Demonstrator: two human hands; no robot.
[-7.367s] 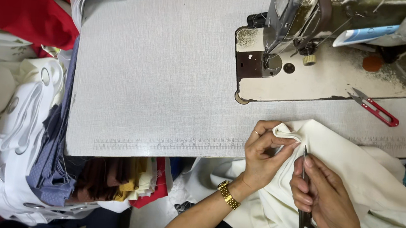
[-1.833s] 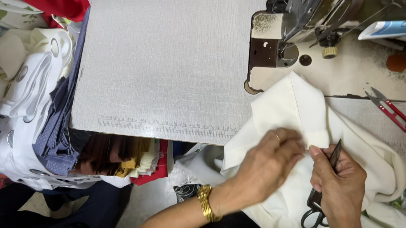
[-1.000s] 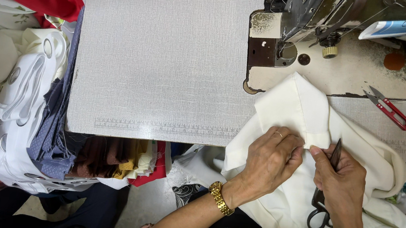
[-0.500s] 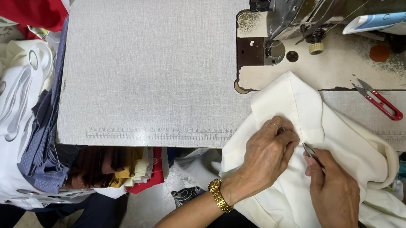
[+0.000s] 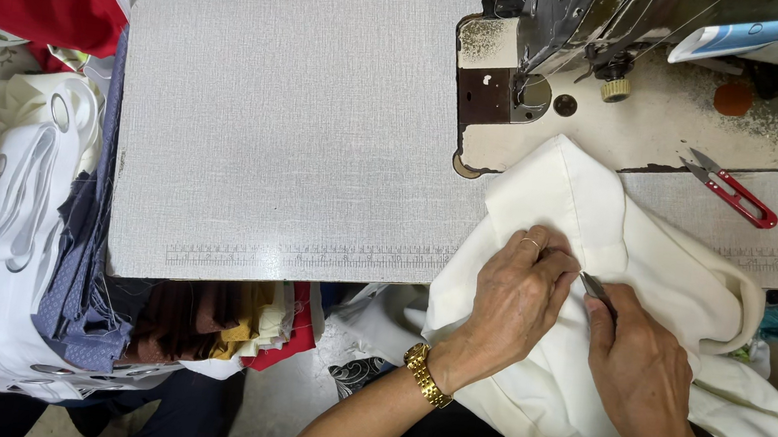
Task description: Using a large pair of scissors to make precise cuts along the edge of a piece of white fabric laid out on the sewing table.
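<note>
Cream fabric (image 5: 600, 231) is what we're working on, draped over the front right edge of the sewing table (image 5: 293, 122), just in front of the sewing machine (image 5: 574, 16), so the fold lies flat for close work. Our left hand (image 5: 515, 299) comes in palm down, fingers curled and pinching the fold tight. Our right hand (image 5: 643, 370) is angled inward, fingers clenched around a small metal tool (image 5: 594, 286) with its tip at the pinched spot. Red thread snips (image 5: 729, 187) sit spare near the table's right edge.

Grey textured table (image 5: 293, 122) bearing a sewing machine (image 5: 574, 16) at the far right, red thread snips (image 5: 734, 190) beside it, cream fabric (image 5: 600, 231) draped over the near edge.
</note>
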